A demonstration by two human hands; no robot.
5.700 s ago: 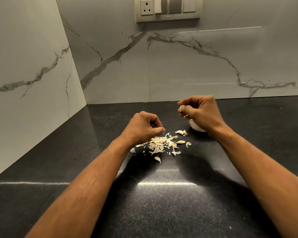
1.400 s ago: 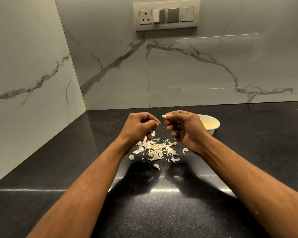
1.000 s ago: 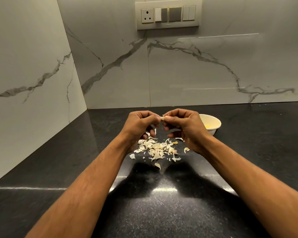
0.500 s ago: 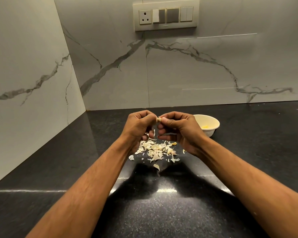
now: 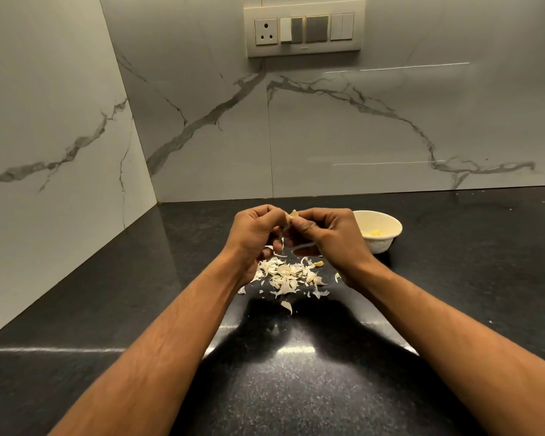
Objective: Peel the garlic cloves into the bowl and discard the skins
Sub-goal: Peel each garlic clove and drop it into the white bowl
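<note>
A small garlic clove [image 5: 293,214] is pinched between the fingertips of my left hand [image 5: 255,235] and my right hand [image 5: 331,236], which meet above the black counter. Only the clove's pale tip shows above the fingers. Directly below the hands lies a loose pile of garlic skins [image 5: 286,275], with a few cloves or pieces mixed in. A white bowl [image 5: 387,222] stands just right of my right hand and holds a little yellowish peeled garlic [image 5: 372,233].
The black speckled countertop [image 5: 296,388] runs into a corner formed by marble-patterned walls at left and back. A switch and socket panel [image 5: 304,29] is mounted high on the back wall.
My two hands have come together from slightly apart and now both pinch the clove. Earlier my right hand was over the bowl, then moved back left above the skins.
</note>
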